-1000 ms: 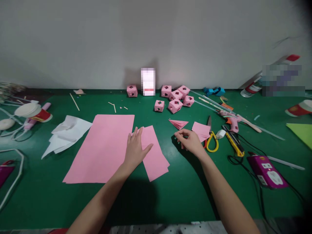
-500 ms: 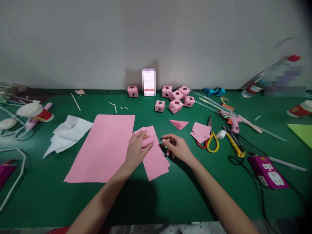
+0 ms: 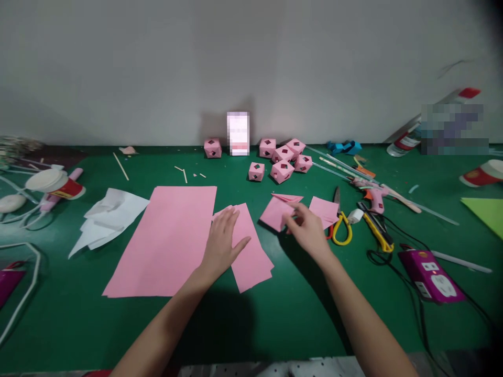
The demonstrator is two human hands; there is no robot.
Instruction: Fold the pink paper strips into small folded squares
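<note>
My left hand (image 3: 223,236) lies with fingers spread on the narrow pink paper strips (image 3: 251,262) in the middle of the table. Pinched in my right hand (image 3: 307,229) is a square of pink paper (image 3: 275,213), tilted just above the table. Behind that square, a folded pink paper triangle (image 3: 290,198) is partly covered. A few small pink paper pieces (image 3: 324,209) lie to the right of my right hand. Large pink sheets (image 3: 168,241) are left of my left hand.
Several pink paper cubes with cut-out holes (image 3: 283,170) stand at the back, near a blurred bright screen (image 3: 238,133). On the right are scissors (image 3: 342,230), a utility knife (image 3: 379,233), a pink glue gun (image 3: 376,198) and a purple power box (image 3: 432,276) with cables. Crumpled white paper (image 3: 110,214) lies left.
My right hand has moved right and now holds a pink square. My left hand has opened out, and the rolled-up paper under its fingers no longer shows.
</note>
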